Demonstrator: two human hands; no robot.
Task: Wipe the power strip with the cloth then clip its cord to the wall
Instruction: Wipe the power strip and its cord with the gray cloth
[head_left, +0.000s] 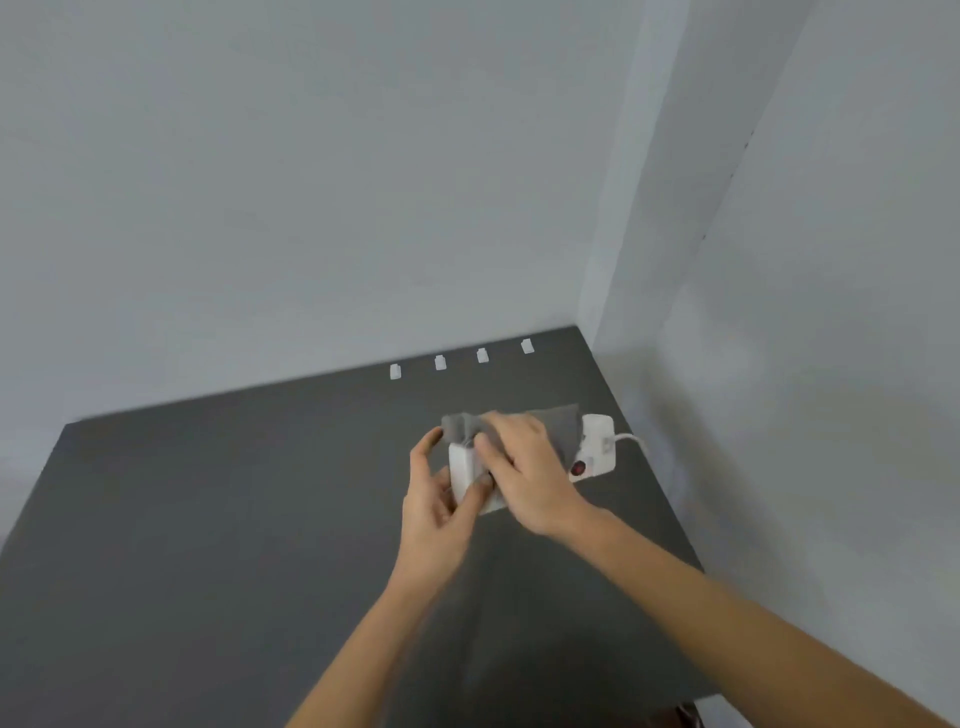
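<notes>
We look down on a dark grey tabletop (208, 545) set into a corner of pale walls, and near its far right part lies the white power strip (597, 447), its long body running from the near left toward the far right. Our left hand (439, 493) grips the near end of the strip, thumb on the front face and fingers curled round the left side, so that this hand is clenched on the strip's casing. Our right hand (524, 467) lies over the middle of the strip with the grey cloth (558, 423) pressed beneath the palm and fingers; the cloth spreads out from under the hand toward the far side, and a bunched fold of it shows at the strip's near end, just above the left hand's fingertips. This right hand is closed down on the cloth, holding it flat against the strip. The far end of the strip is uncovered, and there we see a red switch (577, 467) on its top face. From that end a white cord (631, 439) leaves toward the right wall, lying on the tabletop. Along the far edge, where the tabletop meets the back wall, four small white clips (461, 358) stand in a row, well apart from the strip and both hands. The picture is somewhat blurred around the hands.
</notes>
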